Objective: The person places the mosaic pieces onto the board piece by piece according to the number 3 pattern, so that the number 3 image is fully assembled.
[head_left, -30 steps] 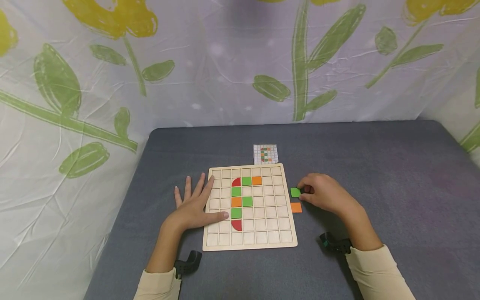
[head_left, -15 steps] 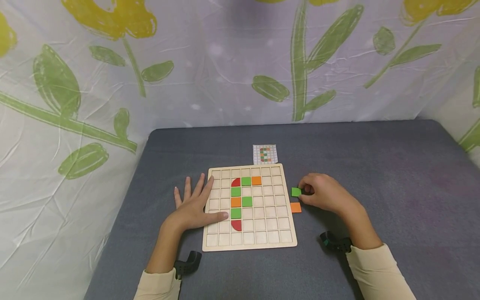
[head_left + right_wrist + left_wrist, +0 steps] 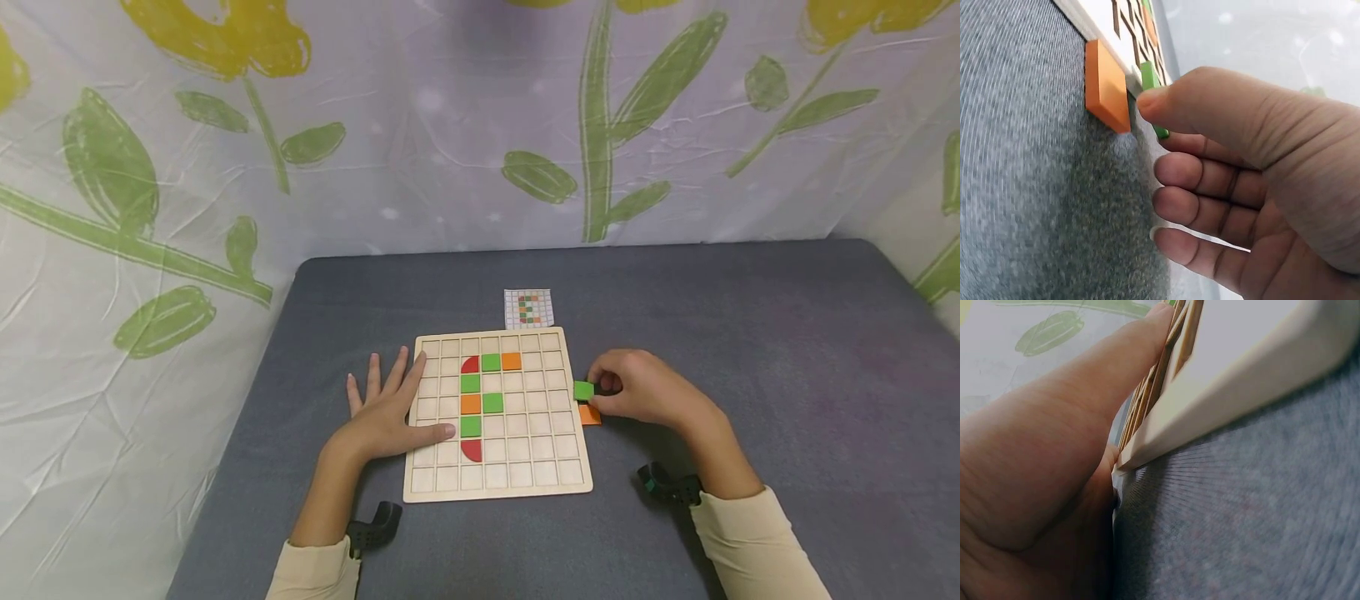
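A wooden grid board lies on the table, with green and orange square tiles and two red quarter-round tiles set in its cells. My left hand rests spread on the board's left edge, its thumb reaching over the cells. At the board's right edge my right hand pinches a green square tile between thumb and index finger. In the right wrist view this green tile is tilted and raised off the table. An orange square tile lies on the table just below it, beside the board.
A small printed card with a coloured grid pattern lies against the board's far edge. The grey cloth-covered table extends to both sides. Behind it hangs a curtain with a flower print.
My right hand has lifted the green tile from the table and moved it slightly left, to the board's right edge. The left hand stays in place.
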The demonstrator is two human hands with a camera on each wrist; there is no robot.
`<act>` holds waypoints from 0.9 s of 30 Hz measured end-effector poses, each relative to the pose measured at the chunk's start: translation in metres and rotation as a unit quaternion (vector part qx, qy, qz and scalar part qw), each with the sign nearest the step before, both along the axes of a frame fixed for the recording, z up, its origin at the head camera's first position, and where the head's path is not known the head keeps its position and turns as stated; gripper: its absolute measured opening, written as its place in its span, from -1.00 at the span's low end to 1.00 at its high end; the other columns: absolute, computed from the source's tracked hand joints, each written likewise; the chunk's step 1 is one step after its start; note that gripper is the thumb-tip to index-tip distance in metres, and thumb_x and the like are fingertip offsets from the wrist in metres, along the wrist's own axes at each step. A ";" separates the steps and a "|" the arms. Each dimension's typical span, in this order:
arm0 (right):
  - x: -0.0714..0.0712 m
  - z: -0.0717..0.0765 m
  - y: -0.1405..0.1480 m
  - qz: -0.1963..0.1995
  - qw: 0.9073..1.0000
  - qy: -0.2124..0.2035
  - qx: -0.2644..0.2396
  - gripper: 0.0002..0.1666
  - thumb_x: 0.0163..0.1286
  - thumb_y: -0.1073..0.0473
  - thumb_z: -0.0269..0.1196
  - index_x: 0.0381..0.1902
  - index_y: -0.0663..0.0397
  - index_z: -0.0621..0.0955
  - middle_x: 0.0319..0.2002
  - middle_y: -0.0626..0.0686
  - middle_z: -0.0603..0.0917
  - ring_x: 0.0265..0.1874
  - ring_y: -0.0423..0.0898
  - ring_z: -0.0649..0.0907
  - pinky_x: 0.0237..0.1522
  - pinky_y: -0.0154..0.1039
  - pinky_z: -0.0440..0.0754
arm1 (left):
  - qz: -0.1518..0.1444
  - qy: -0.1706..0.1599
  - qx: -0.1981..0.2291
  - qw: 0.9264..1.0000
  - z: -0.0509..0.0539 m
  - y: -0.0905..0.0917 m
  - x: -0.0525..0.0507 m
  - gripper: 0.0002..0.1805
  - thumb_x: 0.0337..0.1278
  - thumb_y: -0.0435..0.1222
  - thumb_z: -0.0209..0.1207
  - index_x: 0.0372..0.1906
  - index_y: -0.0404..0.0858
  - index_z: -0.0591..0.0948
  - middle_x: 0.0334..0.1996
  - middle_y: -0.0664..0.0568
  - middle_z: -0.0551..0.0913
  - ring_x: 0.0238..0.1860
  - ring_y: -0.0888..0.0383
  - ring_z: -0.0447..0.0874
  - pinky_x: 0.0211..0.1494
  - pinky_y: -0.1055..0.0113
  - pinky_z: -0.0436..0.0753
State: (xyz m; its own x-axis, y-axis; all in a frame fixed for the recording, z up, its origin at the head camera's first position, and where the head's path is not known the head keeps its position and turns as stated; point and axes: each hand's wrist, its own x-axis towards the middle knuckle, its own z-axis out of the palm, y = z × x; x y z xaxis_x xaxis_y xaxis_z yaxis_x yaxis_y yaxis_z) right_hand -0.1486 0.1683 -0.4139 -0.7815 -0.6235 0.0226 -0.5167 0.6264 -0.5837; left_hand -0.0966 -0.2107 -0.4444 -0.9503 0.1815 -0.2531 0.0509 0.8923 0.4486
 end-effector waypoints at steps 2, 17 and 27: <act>0.001 0.001 -0.002 0.007 1.000 -0.008 -0.005 -0.85 0.14 0.29 0.47 -0.34 0.08 0.68 -0.43 -0.10 0.60 -0.42 -0.18 0.56 -0.33 -0.20 0.58 | 0.001 -0.005 -0.002 1.000 0.001 0.000 0.000 0.34 -0.15 0.46 0.24 0.64 -0.03 -0.12 0.62 -0.10 -0.29 0.52 -0.28 -0.65 0.32 -0.32 -0.65; 0.007 -0.002 -0.017 0.050 0.998 -0.031 -0.021 -0.83 0.10 0.32 0.44 -0.40 0.01 0.65 -0.54 -0.13 0.50 -0.54 -0.27 0.44 -0.47 -0.30 0.45 | 0.002 -0.016 -0.007 1.000 0.002 0.001 0.000 0.33 -0.15 0.45 0.26 0.65 -0.03 -0.11 0.62 -0.09 -0.29 0.52 -0.27 -0.66 0.32 -0.34 -0.64; 0.013 -0.001 -0.031 0.061 0.996 -0.057 -0.015 -0.81 0.06 0.32 0.44 -0.38 0.03 0.65 -0.56 -0.13 0.48 -0.56 -0.29 0.43 -0.47 -0.33 0.42 | 0.004 -0.007 -0.004 1.000 0.003 0.002 0.000 0.33 -0.15 0.44 0.26 0.64 -0.05 -0.09 0.62 -0.12 -0.26 0.52 -0.29 -0.63 0.32 -0.33 -0.64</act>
State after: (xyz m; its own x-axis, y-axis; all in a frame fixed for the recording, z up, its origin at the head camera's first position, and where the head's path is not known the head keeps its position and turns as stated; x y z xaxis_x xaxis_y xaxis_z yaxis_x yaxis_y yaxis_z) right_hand -0.1356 0.1374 -0.4148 -0.6984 -0.7144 -0.0426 -0.5169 0.5447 -0.6604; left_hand -0.0963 -0.2088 -0.4417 -0.9482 0.1719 -0.2672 0.0377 0.8959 0.4427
